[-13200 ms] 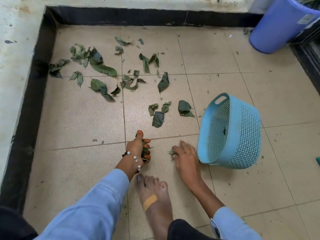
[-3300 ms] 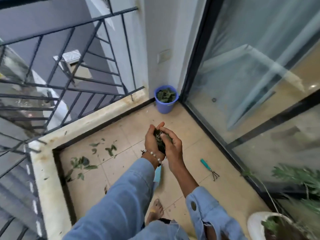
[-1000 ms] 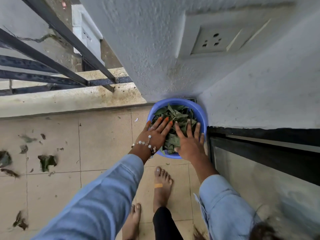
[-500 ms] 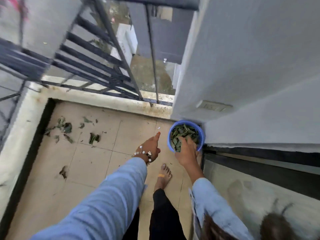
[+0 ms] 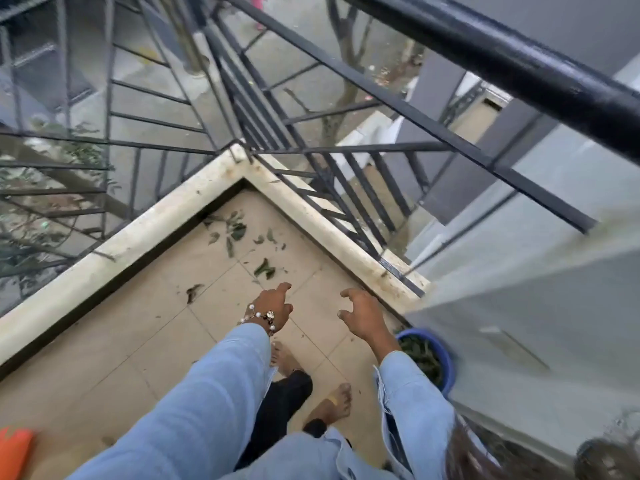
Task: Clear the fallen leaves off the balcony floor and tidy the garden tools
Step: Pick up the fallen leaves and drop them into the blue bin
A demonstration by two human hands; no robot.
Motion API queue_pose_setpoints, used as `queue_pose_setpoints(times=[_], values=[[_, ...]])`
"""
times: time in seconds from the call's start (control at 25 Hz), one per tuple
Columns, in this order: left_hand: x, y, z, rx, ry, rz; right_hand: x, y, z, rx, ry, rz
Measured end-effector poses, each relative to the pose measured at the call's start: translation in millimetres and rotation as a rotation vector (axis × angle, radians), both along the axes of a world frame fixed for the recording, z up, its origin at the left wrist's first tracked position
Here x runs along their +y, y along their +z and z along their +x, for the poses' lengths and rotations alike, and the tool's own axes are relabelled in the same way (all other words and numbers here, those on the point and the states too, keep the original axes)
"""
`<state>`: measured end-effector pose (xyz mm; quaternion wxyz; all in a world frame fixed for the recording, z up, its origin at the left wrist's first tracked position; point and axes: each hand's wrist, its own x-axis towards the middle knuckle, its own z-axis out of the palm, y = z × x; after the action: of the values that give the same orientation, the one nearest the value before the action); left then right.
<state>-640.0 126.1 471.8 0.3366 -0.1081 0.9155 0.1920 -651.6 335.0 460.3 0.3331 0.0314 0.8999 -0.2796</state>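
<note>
Balcony corner, beige tiled floor (image 5: pixel 104 368), pale raised kerb (image 5: pixel 145 233) along both outer edges, black metal railing (image 5: pixel 346 81) above it with the street visible below. Grey wall (image 5: pixel 536 306) on the right. Fallen leaves (image 5: pixel 235 230) lie scattered near the corner, a few more (image 5: pixel 265 268) closer in, one darker scrap (image 5: pixel 192 292) apart to the left. Person stands barefoot, both arms in light blue sleeves (image 5: pixel 221 393) stretched forward over the floor. Left hand (image 5: pixel 273 304), bead bracelet at the wrist, grip loose, fingers half curled, holding nothing. Right hand (image 5: pixel 360 315), grip wide, fingers spread and bent, also empty. Neither hand touches the floor or the leaves; both hang above the tiles, short of the nearest leaves. Blue bucket (image 5: pixel 440 355) with green leaves inside stands against the wall, just behind the right forearm. Orange object (image 5: pixel 14 452) at the bottom left edge, blurred, can't identify.
</note>
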Motion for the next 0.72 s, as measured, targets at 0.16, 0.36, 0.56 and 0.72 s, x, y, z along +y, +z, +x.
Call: queue_pose_setpoints(times=[0.16,0.36,0.56,0.72], values=[[-77,2,-5,0.012,0.194,-0.01,-72,3,-47,0.007,0.196,-0.016],[-160,8,-11,0.008,0.366,0.001,-167,9,-86,0.041,0.38,-0.058],[-226,18,-12,0.073,0.465,-0.009,-245,16,-112,0.087,0.547,-0.083],[-273,15,-11,0.084,0.573,-0.054,-299,12,-133,0.064,0.658,-0.099]])
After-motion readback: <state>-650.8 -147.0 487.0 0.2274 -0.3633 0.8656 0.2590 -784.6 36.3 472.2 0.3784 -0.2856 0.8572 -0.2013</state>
